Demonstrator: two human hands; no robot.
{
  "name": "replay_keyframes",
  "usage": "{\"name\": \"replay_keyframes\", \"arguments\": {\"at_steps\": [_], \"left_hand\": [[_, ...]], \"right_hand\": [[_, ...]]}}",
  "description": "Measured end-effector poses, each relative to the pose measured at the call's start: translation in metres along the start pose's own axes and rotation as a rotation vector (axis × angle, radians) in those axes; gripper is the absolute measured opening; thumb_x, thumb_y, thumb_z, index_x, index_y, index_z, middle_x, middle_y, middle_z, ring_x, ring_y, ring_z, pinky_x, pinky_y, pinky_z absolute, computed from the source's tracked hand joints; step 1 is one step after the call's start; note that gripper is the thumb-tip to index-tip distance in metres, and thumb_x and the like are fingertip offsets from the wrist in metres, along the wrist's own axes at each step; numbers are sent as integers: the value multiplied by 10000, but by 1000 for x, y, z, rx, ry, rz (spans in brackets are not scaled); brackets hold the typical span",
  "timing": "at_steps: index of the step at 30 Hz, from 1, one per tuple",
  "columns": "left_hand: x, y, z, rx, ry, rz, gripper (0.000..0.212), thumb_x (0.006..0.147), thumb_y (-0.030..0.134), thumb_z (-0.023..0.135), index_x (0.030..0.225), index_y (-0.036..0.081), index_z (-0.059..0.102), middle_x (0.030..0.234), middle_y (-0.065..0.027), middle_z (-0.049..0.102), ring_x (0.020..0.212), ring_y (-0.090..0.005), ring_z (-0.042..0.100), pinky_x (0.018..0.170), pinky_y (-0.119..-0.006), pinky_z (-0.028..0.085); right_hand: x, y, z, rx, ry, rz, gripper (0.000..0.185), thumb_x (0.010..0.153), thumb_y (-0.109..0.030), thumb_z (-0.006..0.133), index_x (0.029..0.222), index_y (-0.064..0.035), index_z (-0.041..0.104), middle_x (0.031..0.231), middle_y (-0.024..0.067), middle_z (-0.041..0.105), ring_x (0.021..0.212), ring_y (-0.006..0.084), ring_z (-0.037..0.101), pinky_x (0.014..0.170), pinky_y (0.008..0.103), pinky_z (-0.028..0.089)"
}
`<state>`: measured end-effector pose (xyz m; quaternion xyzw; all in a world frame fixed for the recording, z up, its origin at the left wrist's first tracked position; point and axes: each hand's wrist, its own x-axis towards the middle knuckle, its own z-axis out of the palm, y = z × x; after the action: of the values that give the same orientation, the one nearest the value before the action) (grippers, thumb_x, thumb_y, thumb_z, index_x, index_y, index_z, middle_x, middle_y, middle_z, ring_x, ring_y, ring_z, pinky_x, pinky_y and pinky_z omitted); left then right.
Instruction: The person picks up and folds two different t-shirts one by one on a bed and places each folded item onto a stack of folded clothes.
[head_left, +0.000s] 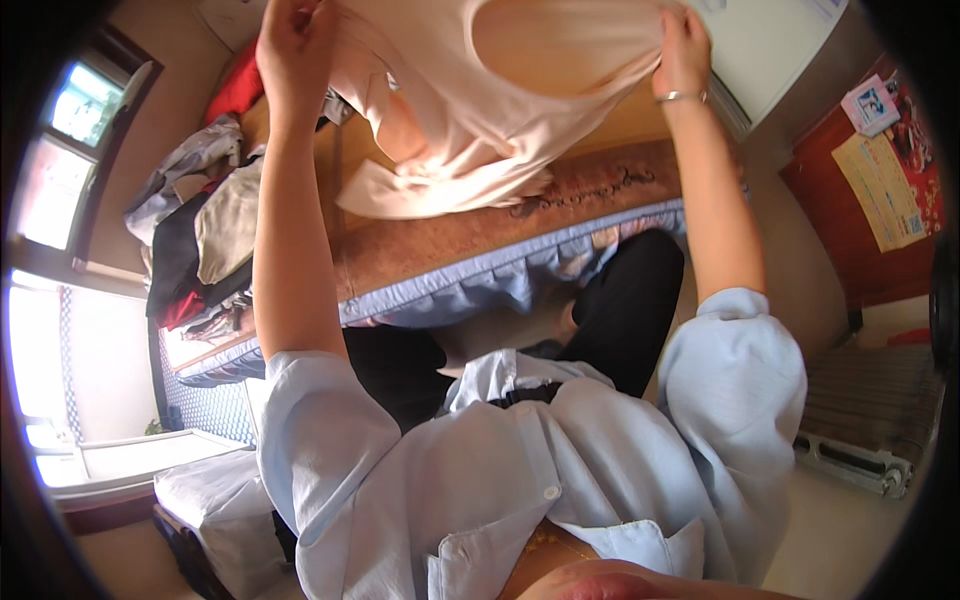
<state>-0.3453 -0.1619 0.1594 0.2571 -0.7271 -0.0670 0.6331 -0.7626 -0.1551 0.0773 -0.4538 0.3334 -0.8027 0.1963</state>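
Observation:
A pale pink garment (442, 97) with a wide round opening hangs stretched between my two raised hands at the top of the view. My left hand (300, 52) grips its left part, with the fingers curled into the cloth. On the other side, my right hand (684, 52), a bracelet at its wrist, pinches the edge near the opening. Lower folds of the garment hang over a brown bed mat (420, 251) and seem to touch it. The garment's upper edge runs out of the picture.
Piled clothes (217, 217) lie on the bed's left side. A blue ruffled bed skirt (480, 277) trims the front edge by my knees. To the right stand a ribbed radiator (870, 412) and a red surface (840, 195) with papers. A covered white bundle (217, 502) sits lower left, near windows.

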Motion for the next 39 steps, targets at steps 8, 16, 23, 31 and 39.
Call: {"name": "replay_keyframes", "arguments": {"at_steps": [8,16,23,31,39], "left_hand": [[-84,41,-37,270,37,81,83,833,-58,568,823,25,567,849,-64,676,661,-114,568,603,-247,459],[-268,14,27,201,-594,-446,129,783,-20,572,889,13,638,854,-119,664,812,-280,656,714,-350,507],[-241,-13,106,201,-541,-234,145,825,40,571,939,59,658,929,-116,623,836,-309,609,740,-374,491],[-253,-52,159,432,-644,-294,193,846,186,585,1000,120,680,942,-116,640,900,-326,615,770,-411,497],[-251,-59,165,376,-760,-344,215,854,250,589,1028,170,686,1001,-104,647,960,-315,607,778,-424,496]], "right_hand": [[-29,-26,66,-351,-235,-154,195,952,-200,551,960,-28,642,723,-62,551,647,20,431,568,212,367],[-138,113,-75,-717,-573,112,236,874,-207,615,1001,-10,633,812,135,663,726,206,631,676,320,489],[-149,97,-87,-899,-563,252,237,847,-191,622,1040,-54,632,884,151,670,798,284,651,719,342,502],[-166,92,-83,-505,-440,341,202,939,-120,534,1085,-2,607,1012,69,665,903,147,615,808,280,482],[-177,93,-117,-400,-431,432,397,796,111,405,1130,-19,574,1080,70,646,1011,179,606,890,285,469]]}}
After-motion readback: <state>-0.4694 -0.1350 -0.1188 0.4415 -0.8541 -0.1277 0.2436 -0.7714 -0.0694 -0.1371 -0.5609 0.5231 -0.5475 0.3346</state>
